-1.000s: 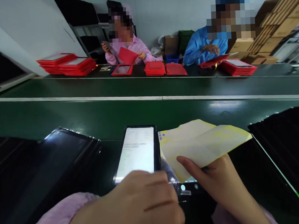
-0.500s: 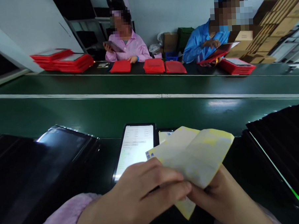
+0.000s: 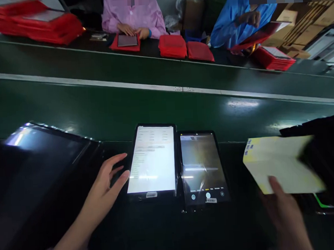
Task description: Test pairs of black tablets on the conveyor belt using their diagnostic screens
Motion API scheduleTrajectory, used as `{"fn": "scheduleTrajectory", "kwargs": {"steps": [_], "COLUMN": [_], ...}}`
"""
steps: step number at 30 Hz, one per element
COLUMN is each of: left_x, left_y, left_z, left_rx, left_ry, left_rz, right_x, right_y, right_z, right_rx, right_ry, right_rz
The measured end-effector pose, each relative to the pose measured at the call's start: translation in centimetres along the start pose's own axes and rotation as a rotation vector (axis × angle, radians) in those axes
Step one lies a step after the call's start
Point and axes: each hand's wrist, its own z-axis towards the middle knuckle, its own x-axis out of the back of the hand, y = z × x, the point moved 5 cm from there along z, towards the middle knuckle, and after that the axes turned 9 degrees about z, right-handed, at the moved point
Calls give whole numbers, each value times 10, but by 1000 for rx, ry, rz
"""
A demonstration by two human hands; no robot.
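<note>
My left hand [image 3: 109, 181] is open beside the left edge of a tablet [image 3: 153, 158] that shows a lit white page; whether a fingertip touches it I cannot tell. Right of it lies a second tablet [image 3: 203, 164] with a camera screen showing. Both lie flat, each with a small barcode sticker at its lower edge. Off to the right, my right hand [image 3: 284, 208] grips a creased, yellow-edged sheet of paper [image 3: 282, 164], thumb on top and fingers hidden underneath. Blue print shows at the paper's upper left corner.
Dark tablets in clear film [image 3: 46, 159] are piled at left; a dark stack [image 3: 328, 143] stands at right behind the paper. A green belt [image 3: 127, 101] crosses ahead. Beyond it sit two people [image 3: 134, 12] with red pouches [image 3: 172, 46] and a red stack [image 3: 43, 25].
My hands have parted: the left let go of the paper and moved left, the right carried it rightward. The second tablet is uncovered. Across the belt, one person's tablet now rests on a red pouch.
</note>
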Motion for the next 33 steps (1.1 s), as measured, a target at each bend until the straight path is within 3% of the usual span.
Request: {"fn": "scheduleTrajectory", "kwargs": {"steps": [3, 5, 6, 8, 12, 14, 20, 27, 33], "left_x": [-12, -17, -18, -17, -9, -7, -12, -21, -24], "left_y": [-31, -33, -32, -27, -25, -25, -17, -2, 15], "left_z": [2, 2, 2, 4, 11, 14, 19, 22, 20], "left_rx": [128, 138, 143, 185, 342, 356, 374, 426, 392], "left_ry": [-67, -95, -96, -87, -73, -61, 119, 188, 303], "left_rz": [-98, -143, -173, -215, -237, -246, -291, -308, -305], "right_x": [-21, -29, -31, -37, -55, -68, -91, -113, -115], "right_y": [15, 18, 14, -4, -51, -52, -44, -57, -54], "right_z": [-4, -17, -24, -35, -65, -77, -65, -49, -43], "right_rx": [-290, -445, -431, -180, 787, 1036, 1159, 1296, 1221], "right_ry": [-71, -265, -367, -507, -487, -506, -632, -644, -673], "right_rz": [-48, -124, -179, -285, -348, -402, -550, -410, -327]}}
